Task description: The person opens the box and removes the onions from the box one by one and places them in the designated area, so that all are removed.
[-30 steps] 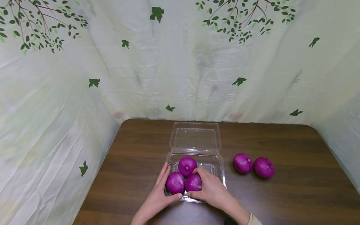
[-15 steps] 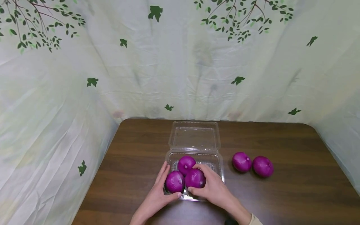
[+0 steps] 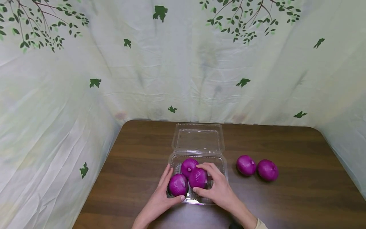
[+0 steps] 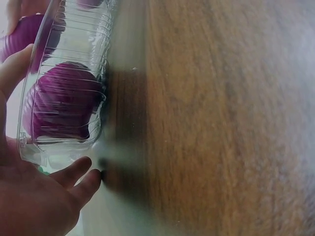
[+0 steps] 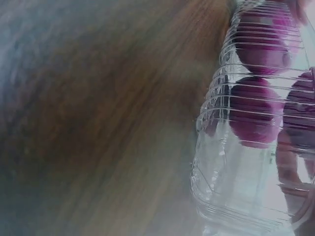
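Observation:
In the head view, a clear plastic clamshell container (image 3: 212, 160) lies opened on the table, its lid (image 3: 198, 140) folded back. Two red onions sit inside, a left front onion (image 3: 178, 185) and a rear onion (image 3: 188, 167). My right hand (image 3: 221, 190) grips a third onion (image 3: 198, 178) between thumb and fingers, over the container and close against the rear one. At the front left corner, my left hand (image 3: 160, 198) holds the container, thumb along the front rim and fingers along the left side. The left wrist view shows that onion (image 4: 66, 101) through the ribbed wall.
To the right of the container, two more red onions, one nearer (image 3: 246, 165) and one farther right (image 3: 267, 170), rest side by side on the brown wooden table (image 3: 303, 190). A pale curtain (image 3: 188, 73) with leaf prints hangs behind the table and at its sides.
My right hand has lifted its onion from lower in the container and shifted it slightly away from me, toward the rear onion. My left hand stays at the corner.

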The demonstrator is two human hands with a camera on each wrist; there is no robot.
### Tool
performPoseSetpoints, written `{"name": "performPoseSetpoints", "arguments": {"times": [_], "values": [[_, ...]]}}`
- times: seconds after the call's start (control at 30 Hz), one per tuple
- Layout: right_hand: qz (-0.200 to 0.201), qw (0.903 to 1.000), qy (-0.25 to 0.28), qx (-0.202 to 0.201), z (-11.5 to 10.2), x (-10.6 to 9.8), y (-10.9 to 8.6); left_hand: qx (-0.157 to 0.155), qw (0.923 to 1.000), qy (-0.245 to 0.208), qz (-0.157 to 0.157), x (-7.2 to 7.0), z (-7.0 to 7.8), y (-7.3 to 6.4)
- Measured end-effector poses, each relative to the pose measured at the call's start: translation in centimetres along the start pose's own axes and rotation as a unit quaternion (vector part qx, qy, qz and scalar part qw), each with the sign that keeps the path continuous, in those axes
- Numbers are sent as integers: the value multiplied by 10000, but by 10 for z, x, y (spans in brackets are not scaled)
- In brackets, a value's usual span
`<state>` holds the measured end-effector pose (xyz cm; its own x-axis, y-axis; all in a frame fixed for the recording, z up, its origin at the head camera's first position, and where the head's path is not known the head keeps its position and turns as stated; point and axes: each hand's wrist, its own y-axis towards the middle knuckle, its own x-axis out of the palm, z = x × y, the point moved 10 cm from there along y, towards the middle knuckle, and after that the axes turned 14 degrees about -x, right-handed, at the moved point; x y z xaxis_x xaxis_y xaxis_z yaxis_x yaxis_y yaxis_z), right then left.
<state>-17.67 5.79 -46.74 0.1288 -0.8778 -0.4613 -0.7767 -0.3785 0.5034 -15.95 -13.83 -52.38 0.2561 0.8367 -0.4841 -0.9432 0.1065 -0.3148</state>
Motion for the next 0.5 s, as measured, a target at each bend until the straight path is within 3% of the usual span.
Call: {"name": "performPoseSetpoints", "arguments": {"times": [0.3,0.5], "values": [[354,9990,270,5,-3,-7,0,62,10000,11,37,-1,3,-2],[696,9966,405,144,-21,-20,5,7,10000,9,20,-1,2,-2]]}}
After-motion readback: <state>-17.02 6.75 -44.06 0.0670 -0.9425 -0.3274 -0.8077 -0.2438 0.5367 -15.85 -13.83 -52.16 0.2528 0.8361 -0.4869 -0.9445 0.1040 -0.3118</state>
